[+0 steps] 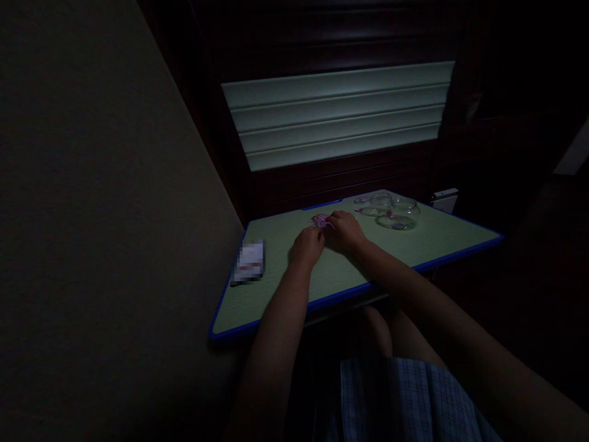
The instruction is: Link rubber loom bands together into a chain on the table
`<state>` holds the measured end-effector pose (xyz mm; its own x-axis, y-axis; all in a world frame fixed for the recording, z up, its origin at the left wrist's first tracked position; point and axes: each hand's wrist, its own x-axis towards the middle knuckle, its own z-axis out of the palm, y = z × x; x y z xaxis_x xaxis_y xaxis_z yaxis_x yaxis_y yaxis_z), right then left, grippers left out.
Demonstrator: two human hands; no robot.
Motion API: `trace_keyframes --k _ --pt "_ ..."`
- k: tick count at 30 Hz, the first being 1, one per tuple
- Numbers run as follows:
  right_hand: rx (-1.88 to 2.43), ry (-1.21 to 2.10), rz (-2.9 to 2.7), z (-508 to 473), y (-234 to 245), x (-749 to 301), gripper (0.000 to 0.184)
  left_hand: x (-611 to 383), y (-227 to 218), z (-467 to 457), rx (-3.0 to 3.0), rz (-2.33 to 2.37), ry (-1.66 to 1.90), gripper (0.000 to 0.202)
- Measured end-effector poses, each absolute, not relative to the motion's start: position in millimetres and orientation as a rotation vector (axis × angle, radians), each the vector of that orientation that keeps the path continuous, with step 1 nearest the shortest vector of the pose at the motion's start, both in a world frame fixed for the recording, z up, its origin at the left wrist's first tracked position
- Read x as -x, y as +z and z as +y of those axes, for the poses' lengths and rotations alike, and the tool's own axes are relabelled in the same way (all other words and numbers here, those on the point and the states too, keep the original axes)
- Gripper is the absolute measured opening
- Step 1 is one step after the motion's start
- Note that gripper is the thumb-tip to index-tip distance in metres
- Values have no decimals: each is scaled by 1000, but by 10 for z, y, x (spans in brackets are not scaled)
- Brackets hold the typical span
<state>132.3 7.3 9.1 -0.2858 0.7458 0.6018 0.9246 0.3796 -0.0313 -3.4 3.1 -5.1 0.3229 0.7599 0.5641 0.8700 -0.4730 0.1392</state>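
One left grip [309,245], one right grip [346,229] — both pinching one pink item [318,219].

No text can be read, though the pixelated pale item [251,261] perhaps bears print.

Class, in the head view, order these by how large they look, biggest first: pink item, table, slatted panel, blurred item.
1. Table
2. Slatted panel
3. Blurred item
4. Pink item, judged by its visible part; some may be covered.
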Motion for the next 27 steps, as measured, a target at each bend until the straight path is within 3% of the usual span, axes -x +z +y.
trace_keyframes --k 27 --pt "1368 -588 -2315 104 86 -1333 28 31 -15 2 2414 -1563 -792 24"
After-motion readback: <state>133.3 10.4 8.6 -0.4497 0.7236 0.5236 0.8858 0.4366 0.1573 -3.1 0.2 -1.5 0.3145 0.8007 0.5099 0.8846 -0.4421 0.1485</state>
